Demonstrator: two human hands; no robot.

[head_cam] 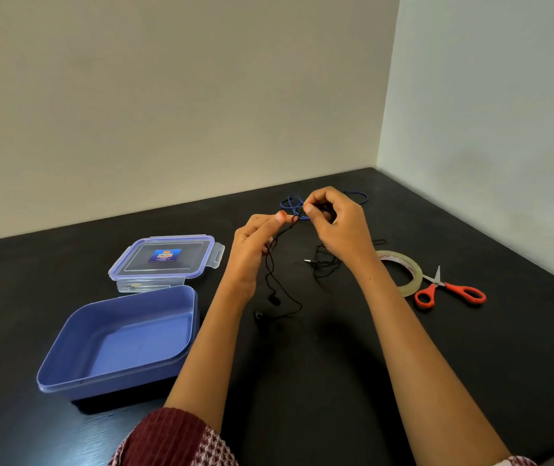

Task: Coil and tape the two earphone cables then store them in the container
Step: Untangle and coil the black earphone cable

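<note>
A black bench (504, 364) is set into the corner of two pale walls. On its left lie an open blue container (141, 348) and, just behind it, the clear lid (164, 257) with blue trim. In the middle lie loops of a black earphone cable (323, 268), with a blue earphone cable (290, 201) farther back, and a clear tape roll (416, 274) touching orange-handled scissors (450, 287) on the right.

Pinches the black earphone cable (270, 264) between thumb and forefinger of the right hand (339, 223), raised over the dark table (470, 364). Holds the same strand lower down in the left hand (255, 240), with the earbuds down on the tabletop. Shows the blue earphone cable (290, 201) loose behind the hands, the open blue container (154, 291) and its lid (164, 257) to the left, the tape roll (411, 280) and red scissors (450, 289) to the right.
</note>
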